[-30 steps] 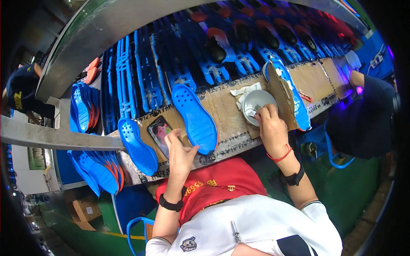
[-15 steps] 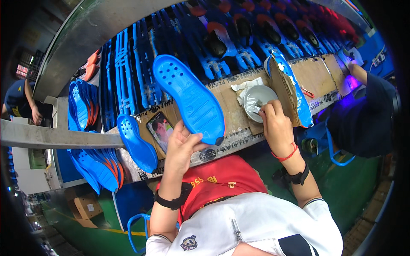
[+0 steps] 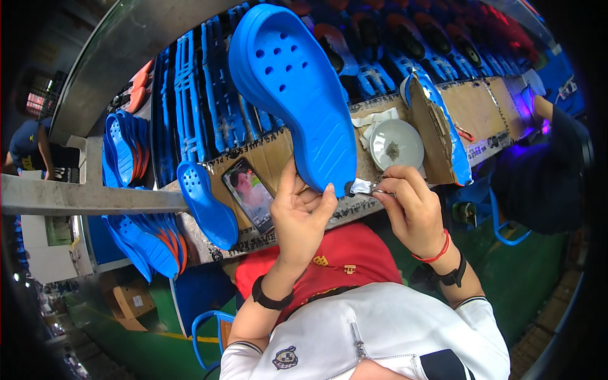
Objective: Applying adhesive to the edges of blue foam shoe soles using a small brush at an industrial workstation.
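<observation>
Blue foam clog (image 3: 297, 95): I have it raised sole-up above the cardboard-covered bench (image 3: 472, 107), its heel end down at my fingers, its holed toe end up and away from me.

Edges and room: the bench's near edge runs just beyond my knuckles. Behind the clog stands a rack of blue moulded parts (image 3: 196, 101). Open space is only the narrow gap between bench edge and my chest. To the right of my right hand, another person's dark sleeve (image 3: 538, 171) reaches onto the bench.

Containers: a round white dish (image 3: 396, 142) sits on the bench just past my right fingertips, holding a small dark bit of debris at its centre. White scraps (image 3: 373, 120) lie touching its far-left rim.

Other items: a phone (image 3: 251, 193) lies flat just left of my left thumb. A second blue clog (image 3: 206, 206) rests over the bench edge further left. A stack of blue and orange soles (image 3: 145, 237) sits well left, below the bench. A cardboard piece with a blue sole against it (image 3: 437, 126) stands upright right of the dish.

Left hand (image 3: 301, 218): fingers closed on the clog's heel rim, thumb up along its side.

Right hand (image 3: 411, 209): thumb and fingertips pinched together on a small silvery tool (image 3: 364, 185), whose tip touches the clog's heel edge.
</observation>
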Action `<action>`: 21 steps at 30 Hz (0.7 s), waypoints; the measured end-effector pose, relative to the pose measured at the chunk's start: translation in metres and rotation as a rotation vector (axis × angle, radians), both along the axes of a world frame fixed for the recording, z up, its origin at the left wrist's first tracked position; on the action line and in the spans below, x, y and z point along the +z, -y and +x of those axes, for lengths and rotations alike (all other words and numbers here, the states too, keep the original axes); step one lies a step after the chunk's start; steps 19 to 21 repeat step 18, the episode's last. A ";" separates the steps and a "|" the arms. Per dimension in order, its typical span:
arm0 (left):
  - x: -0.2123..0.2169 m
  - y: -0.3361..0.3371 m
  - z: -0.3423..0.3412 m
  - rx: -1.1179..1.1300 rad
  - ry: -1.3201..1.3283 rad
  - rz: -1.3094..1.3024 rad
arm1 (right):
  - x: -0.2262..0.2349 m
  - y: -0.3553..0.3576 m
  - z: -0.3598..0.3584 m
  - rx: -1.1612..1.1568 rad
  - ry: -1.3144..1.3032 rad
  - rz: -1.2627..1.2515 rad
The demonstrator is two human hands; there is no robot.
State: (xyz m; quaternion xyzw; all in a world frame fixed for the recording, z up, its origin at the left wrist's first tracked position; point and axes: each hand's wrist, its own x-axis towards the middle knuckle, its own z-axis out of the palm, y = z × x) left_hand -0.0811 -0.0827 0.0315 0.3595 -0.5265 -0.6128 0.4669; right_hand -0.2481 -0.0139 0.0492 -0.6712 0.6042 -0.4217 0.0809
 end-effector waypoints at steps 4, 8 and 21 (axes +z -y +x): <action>0.001 -0.002 0.001 0.018 0.017 -0.040 | 0.003 0.001 0.002 0.039 0.031 0.026; 0.001 -0.002 0.001 0.017 0.021 -0.025 | 0.003 0.003 0.003 0.027 0.084 0.013; 0.005 -0.005 0.002 -0.001 0.006 -0.002 | 0.005 0.005 0.003 -0.007 -0.019 0.010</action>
